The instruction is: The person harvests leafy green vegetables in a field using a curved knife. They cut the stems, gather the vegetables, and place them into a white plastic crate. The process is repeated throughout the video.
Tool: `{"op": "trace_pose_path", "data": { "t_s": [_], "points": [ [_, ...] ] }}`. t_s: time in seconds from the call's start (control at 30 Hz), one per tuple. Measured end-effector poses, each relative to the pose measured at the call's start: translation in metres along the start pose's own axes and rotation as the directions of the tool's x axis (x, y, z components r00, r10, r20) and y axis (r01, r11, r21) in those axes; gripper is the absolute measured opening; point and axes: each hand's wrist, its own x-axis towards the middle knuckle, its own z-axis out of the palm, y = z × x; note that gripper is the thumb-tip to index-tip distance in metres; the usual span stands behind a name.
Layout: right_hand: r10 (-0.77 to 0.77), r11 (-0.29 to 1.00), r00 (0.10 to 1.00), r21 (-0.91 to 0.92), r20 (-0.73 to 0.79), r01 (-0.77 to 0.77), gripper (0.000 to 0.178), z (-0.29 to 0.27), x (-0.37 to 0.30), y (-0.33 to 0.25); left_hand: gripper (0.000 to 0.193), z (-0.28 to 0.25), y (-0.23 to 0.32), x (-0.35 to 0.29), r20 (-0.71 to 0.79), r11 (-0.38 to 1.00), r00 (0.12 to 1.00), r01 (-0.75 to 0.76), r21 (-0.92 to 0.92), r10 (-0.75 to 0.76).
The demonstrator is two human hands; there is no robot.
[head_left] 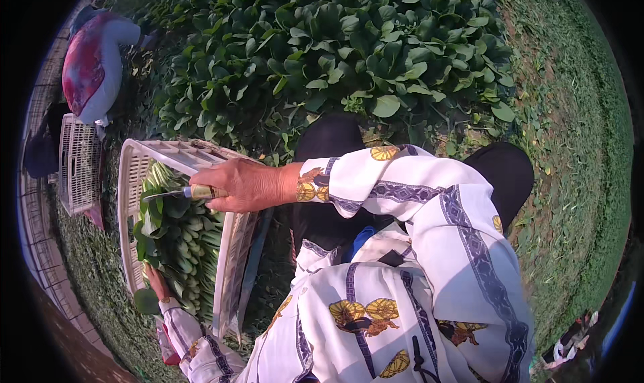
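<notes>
My right hand (235,185) is closed around the pale yellow handle of a small knife (164,195). Its blade points left over the greens, above a white plastic crate (225,275). Inside the crate lie many leafy greens (191,249) with pale green stalks, packed side by side. My left hand (156,281) reaches in at the crate's near left side, its fingers curled against the leaves of a bunch of greens (151,225). Leaves hide part of those fingers.
A dense bed of growing leafy greens (335,47) spreads ahead. At the far left another person (94,67) bends over beside a second white crate (79,161). Low grass and weeds (570,168) cover the ground on the right. My dark-clad knees (500,178) are bent close to the bed.
</notes>
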Motion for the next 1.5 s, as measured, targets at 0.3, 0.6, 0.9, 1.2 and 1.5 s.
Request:
{"op": "trace_pose_path", "data": {
  "t_s": [0.3,0.6,0.9,1.2,1.5],
  "points": [
    [0.205,0.572,0.497,-0.309,-0.843,-0.76,0.035,-0.329,-0.233,-0.18,0.038,0.096,0.364,-0.067,0.059,0.791,0.796,-0.605,0.096,0.602],
    [0.556,0.558,-0.124,0.48,-0.822,-0.677,0.029,-0.206,-0.447,-0.079,0.029,0.47,0.62,-0.287,0.782,0.439,-0.106,-0.778,-0.45,0.614],
    [0.439,0.627,-0.291,0.522,-0.85,-0.578,0.042,-0.223,-0.42,0.006,0.02,0.723,0.61,-0.338,0.757,-0.107,-0.372,-0.92,-0.376,0.537],
    [0.265,0.556,-0.123,0.256,-0.956,-0.79,0.043,-0.272,-0.424,0.078,0.021,0.746,0.602,-0.26,0.726,-0.072,-0.161,-0.986,-0.152,0.669],
    [0.229,0.604,-0.174,0.28,-0.958,-0.746,0.037,-0.289,-0.409,0.09,0.021,0.742,0.615,-0.245,0.663,-0.06,-0.187,-0.976,-0.209,0.725]
  ]
}}
